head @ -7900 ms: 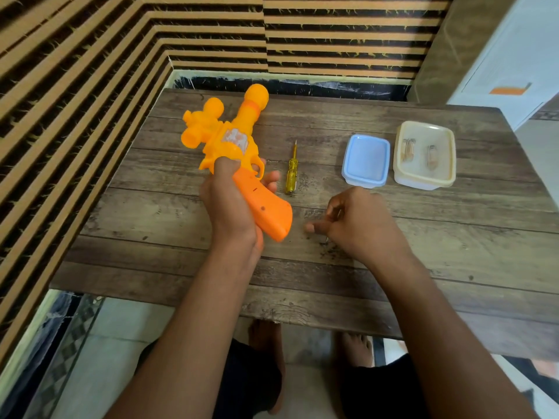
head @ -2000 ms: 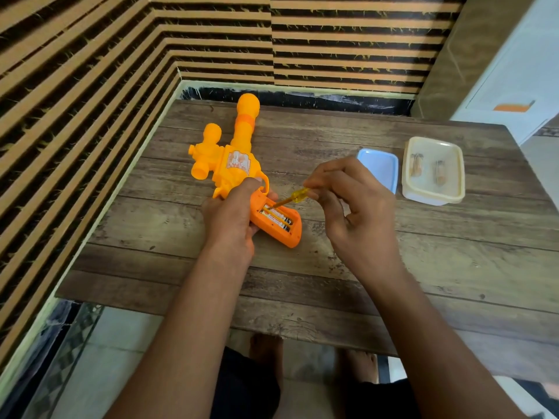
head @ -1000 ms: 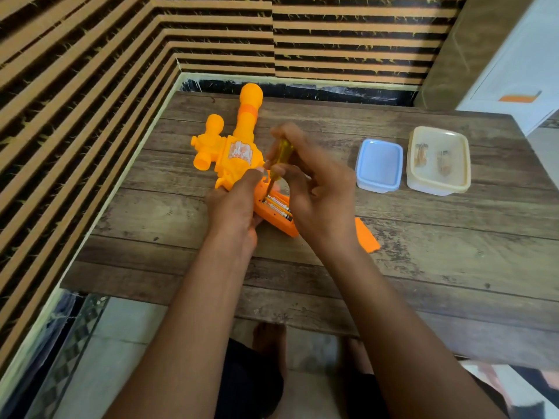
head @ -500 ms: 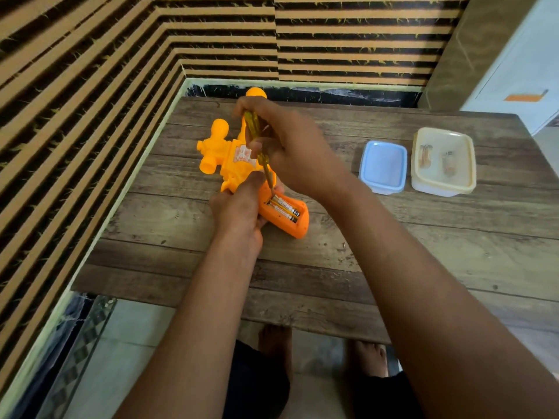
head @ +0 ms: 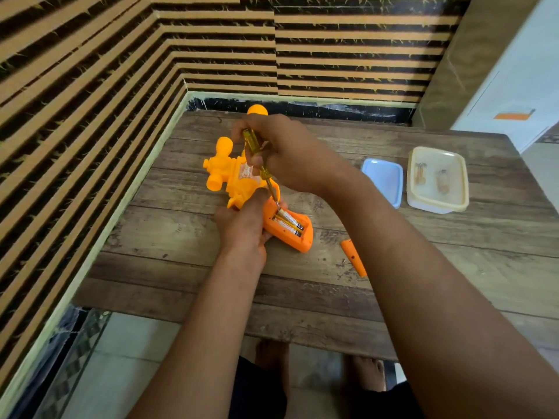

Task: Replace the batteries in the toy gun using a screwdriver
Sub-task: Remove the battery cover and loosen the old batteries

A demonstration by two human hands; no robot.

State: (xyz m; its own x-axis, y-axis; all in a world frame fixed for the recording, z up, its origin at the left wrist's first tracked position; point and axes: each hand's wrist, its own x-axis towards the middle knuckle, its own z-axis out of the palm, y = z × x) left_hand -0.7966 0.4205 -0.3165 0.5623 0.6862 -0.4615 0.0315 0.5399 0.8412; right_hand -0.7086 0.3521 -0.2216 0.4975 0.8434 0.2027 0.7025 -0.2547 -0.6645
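I grip the toy gun (head: pixel 230 176) with my left hand (head: pixel 242 228) near the desk's (head: pixel 169 237) left edge. My right hand (head: pixel 290 155) pinches the screwdriver (head: pixel 256 154), its tip at the batteries (head: pixel 288 222).

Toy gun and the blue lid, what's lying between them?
Head view: only the right hand and its wrist cross above that stretch; the table under them is bare.

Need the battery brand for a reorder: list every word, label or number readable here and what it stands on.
No text can be read.
Sticker on the toy gun: too blurred to read.
Batteries in the open grip: labels too small to read.
Orange patch on the white door: no lettering shows.
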